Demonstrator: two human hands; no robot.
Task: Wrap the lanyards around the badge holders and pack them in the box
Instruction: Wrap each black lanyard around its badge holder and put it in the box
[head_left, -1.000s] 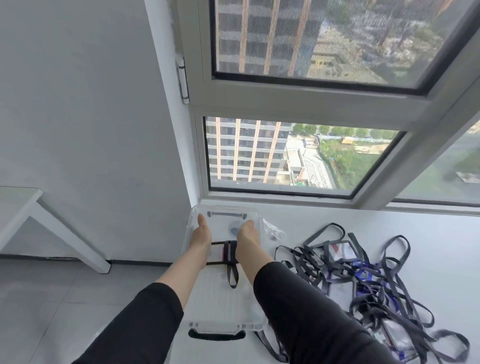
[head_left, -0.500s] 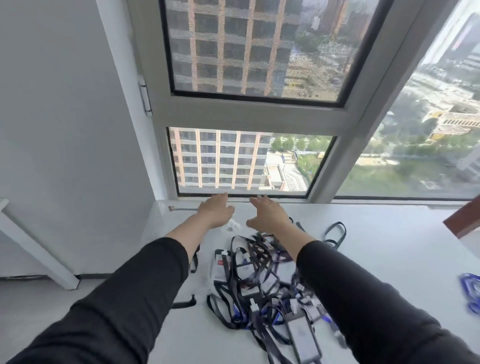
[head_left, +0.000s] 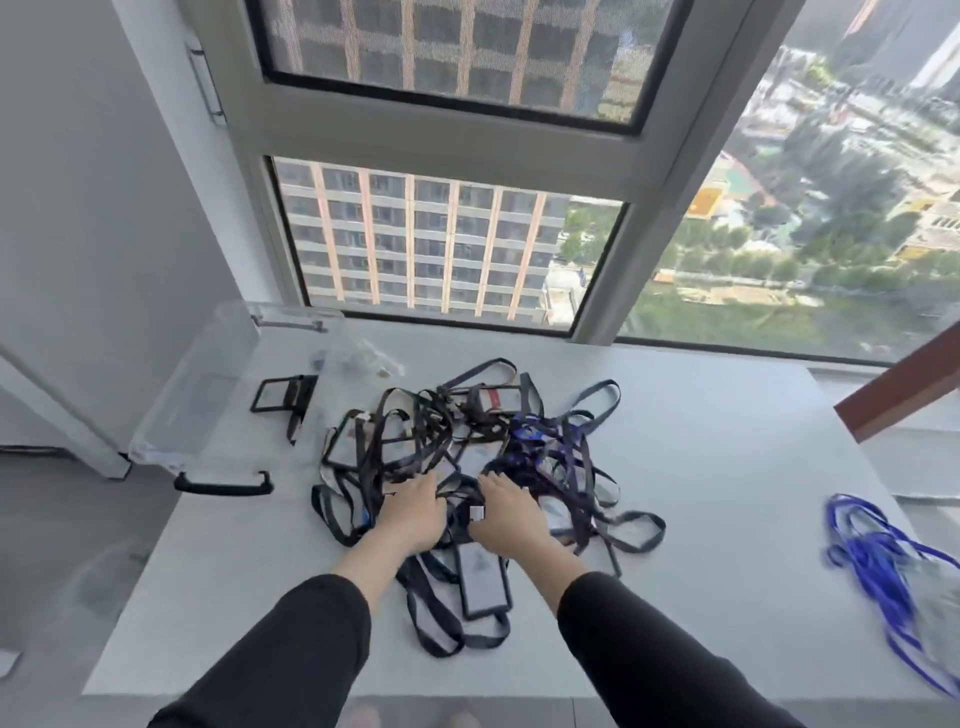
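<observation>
A tangled pile of black and dark blue lanyards with badge holders (head_left: 467, 441) lies in the middle of the white table (head_left: 727, 493). My left hand (head_left: 413, 512) and my right hand (head_left: 506, 512) rest palm down on the near part of the pile, fingers spread over the straps. A black-framed badge holder (head_left: 480, 579) lies just below my hands. The clear plastic box (head_left: 202, 395) stands open at the table's left edge, with one wrapped badge holder (head_left: 283, 395) inside it. Whether either hand pinches a strap is hidden.
A bunch of bright blue lanyards (head_left: 883, 566) lies at the table's right edge. The box's black handle (head_left: 223, 487) points toward me. A small clear bag (head_left: 363, 361) sits behind the box. Windows stand behind the table; a brown rail (head_left: 909, 389) is at right.
My hands have pulled back from the box and the far side of the table, and now lie on the near part of the lanyard pile. The camera has turned right.
</observation>
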